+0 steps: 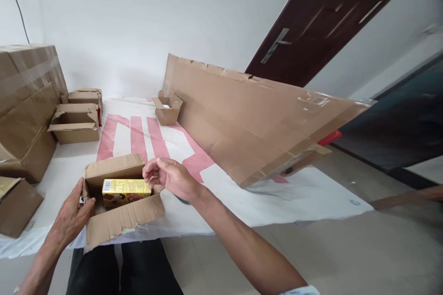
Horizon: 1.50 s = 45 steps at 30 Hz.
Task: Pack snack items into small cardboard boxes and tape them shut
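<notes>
An open cardboard box (125, 218) stands near the table's front edge, its long flaps folded outward. Inside it, towards the right end, lies a yellow printed carton (126, 186) with a barcode on its top. My left hand (72, 214) grips the box's left wall, thumb at the inner side and fingers outside. Over the right end of the box is my right hand (169, 177), its fingers loosely curled and apart beside the carton's right corner. I see nothing held in it; whether the fingertips touch the carton cannot be made out.
Two open cardboard boxes (76, 134) stand at the back left, beside a large taped carton (26, 101). Another small box (167, 113) sits by a leaning cardboard panel (238, 117). A box (19, 207) is at the left edge. White-and-pink sheeting (221, 198) covers the table.
</notes>
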Tool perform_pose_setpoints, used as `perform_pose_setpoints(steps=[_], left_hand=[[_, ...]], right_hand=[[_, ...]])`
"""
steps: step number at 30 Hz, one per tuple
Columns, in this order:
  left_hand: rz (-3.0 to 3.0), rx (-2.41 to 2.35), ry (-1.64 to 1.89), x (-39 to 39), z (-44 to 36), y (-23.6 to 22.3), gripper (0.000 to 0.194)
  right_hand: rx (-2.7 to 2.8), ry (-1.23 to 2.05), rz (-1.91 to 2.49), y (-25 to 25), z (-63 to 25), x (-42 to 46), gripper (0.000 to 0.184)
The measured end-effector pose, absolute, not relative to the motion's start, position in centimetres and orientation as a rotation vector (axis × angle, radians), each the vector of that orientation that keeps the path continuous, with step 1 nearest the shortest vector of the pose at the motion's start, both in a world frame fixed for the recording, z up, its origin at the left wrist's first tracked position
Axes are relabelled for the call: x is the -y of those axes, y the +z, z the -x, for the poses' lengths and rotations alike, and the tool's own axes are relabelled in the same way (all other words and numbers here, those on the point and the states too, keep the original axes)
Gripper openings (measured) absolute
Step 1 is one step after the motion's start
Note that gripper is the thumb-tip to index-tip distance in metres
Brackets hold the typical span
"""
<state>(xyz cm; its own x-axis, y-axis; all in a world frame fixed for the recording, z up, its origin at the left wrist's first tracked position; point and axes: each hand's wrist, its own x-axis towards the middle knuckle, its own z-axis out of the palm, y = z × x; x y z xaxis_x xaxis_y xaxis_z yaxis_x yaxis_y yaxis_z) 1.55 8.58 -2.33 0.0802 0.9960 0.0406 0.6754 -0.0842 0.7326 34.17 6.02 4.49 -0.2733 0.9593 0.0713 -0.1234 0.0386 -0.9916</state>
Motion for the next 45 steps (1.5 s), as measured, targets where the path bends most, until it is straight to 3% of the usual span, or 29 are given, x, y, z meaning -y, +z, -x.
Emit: perform_pose_setpoints(steps=[4,9,12,15,17,24,30,36,40,45], left_hand=[[-1.825,-1.610,0.765,-8.0,-1.8,-1.8,0.087],[-1.823,-1.542,0.829,-7.2,-2.0,-1.6,0.082],[-1.813,-1.570,0.834,-7.0,-1.9,-1.7,0.089],[-1.801,-1.590,0.789,-6.9,-1.9,-1.7,0.096],[-1.810,-1.584,0.789,-6.9,-1.8,-1.7,0.095],[-1.872,-1.598,0.800,-7.1,-1.9,-1.9,0.085],[-2.058,-1.675,0.983,-7.2,-2.2,-1.1,0.084],[-2.017,-1.522,1.354,-8.7,-0.9,4.6,0.074],[-1.864,-1.310,1.199,-10.0,0.0,9.4,0.074],[-1.694,-1.161,1.163,-10.9,-0.2,13.2,0.089]], right_hand=[[1.995,0.665,1.282,3.7,-33.7,-6.2,0.020],[2.468,0.299,1.472,3.4,-32.4,-6.8,0.039],[2.528,0.264,1.549,3.2,-31.6,-7.4,0.027],[2.529,0.313,1.570,3.2,-31.2,-7.8,0.010],[2.466,0.371,1.563,3.5,-31.5,-8.0,0.009],[1.745,1.151,1.198,4.1,-34.3,-8.9,0.040],[1.346,1.336,0.952,3.7,-33.7,-9.3,0.052],[1.340,1.386,0.858,4.6,-32.0,-10.0,0.054],[1.441,1.361,0.801,6.8,-31.9,-11.9,0.053],[1.766,1.303,0.767,9.3,-31.6,-14.2,0.046]])
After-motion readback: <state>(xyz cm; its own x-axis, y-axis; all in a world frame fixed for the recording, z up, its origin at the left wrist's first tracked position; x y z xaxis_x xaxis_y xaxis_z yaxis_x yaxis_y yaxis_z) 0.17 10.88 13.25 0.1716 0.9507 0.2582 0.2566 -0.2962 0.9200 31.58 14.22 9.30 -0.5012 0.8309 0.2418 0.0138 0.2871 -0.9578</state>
